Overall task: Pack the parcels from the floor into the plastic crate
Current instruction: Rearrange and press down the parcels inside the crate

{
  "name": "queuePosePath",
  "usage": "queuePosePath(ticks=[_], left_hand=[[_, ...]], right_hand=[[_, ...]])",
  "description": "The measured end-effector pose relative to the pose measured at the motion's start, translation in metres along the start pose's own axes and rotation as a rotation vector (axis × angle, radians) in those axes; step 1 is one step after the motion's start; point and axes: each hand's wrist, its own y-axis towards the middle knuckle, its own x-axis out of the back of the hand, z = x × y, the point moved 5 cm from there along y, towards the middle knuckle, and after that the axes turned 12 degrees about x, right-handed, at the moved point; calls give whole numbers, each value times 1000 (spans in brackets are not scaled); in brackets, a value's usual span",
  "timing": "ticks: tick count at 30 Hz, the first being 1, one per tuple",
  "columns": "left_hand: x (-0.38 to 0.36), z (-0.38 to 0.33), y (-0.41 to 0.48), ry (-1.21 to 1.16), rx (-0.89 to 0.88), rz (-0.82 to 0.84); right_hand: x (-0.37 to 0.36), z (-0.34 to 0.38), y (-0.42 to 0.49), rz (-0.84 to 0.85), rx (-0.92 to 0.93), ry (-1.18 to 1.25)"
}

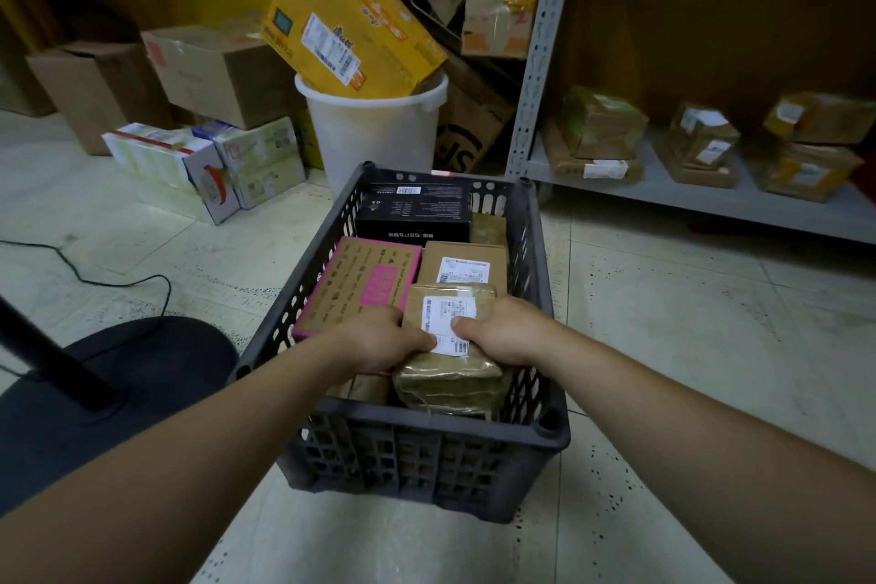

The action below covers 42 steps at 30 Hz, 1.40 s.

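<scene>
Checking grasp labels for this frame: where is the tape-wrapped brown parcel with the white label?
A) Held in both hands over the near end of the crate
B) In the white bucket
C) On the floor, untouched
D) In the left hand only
A: the left hand and the right hand both grip the taped parcel, thumbs on its label, inside the near end of the grey crate.
</scene>
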Motion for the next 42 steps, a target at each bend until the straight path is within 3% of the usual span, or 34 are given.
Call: queuePosePath(ticks=[6, 11, 23, 35, 42], left_hand=[[1, 7, 2, -107, -27, 98], [5, 6, 7, -208, 3, 87], [14, -1, 11, -284, 82, 286], [19, -8, 6, -299, -11, 360], [11, -2, 16, -238, 49, 237]], right_hand=[[-2, -2, 3, 5, 13, 39], [-1, -4, 10, -5, -31, 84], [8, -3, -2, -91, -196, 421], [18, 3, -14, -165, -311, 329], [5, -1, -12, -56, -247, 243]])
